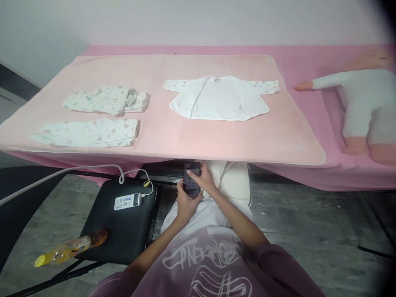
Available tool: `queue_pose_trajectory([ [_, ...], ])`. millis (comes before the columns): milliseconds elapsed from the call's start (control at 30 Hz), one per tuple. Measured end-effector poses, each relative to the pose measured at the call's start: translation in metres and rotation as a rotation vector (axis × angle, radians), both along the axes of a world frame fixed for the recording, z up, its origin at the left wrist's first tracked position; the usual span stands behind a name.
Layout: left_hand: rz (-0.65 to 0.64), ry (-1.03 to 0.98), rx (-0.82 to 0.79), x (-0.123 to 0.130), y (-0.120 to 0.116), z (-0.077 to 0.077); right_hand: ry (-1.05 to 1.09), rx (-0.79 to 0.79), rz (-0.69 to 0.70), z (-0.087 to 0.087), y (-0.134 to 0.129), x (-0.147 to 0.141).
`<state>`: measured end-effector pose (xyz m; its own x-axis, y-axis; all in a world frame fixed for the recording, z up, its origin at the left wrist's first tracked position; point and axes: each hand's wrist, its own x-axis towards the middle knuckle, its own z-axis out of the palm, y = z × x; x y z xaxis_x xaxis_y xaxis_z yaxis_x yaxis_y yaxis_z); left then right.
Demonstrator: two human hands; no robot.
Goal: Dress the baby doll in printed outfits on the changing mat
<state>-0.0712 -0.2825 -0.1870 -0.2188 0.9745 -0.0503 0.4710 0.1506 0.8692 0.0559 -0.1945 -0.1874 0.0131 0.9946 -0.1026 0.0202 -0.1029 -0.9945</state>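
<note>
Over my lap, just below the table edge, a dark smartphone rests in my left hand, whose fingers are wrapped round its lower end. My right hand grips the phone's right side, its thumb over the lit screen. On the table ahead lies a small white baby shirt, spread flat with patterned sleeves stretched out. To its left are a folded patterned garment and, nearer me, another patterned garment laid lengthwise.
A peach mat covers much of the pink-clothed table. At the right lies a doll in white clothing. Left of my legs, a black stool bears a white power bank with a cable and an amber-and-yellow bottle.
</note>
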Motion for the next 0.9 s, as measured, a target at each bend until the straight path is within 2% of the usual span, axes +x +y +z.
queue_pose_trajectory([
  [233,-0.011,0.014,0.037,-0.001,0.0,-0.002,-0.092,-0.01,-0.092,0.004,0.0,-0.008],
  [533,-0.015,-0.004,0.024,-0.001,0.0,-0.004,0.09,-0.005,0.026,0.005,-0.002,0.009],
  [900,-0.031,-0.03,0.001,-0.002,-0.001,-0.004,0.076,0.002,0.054,0.001,0.0,0.011],
])
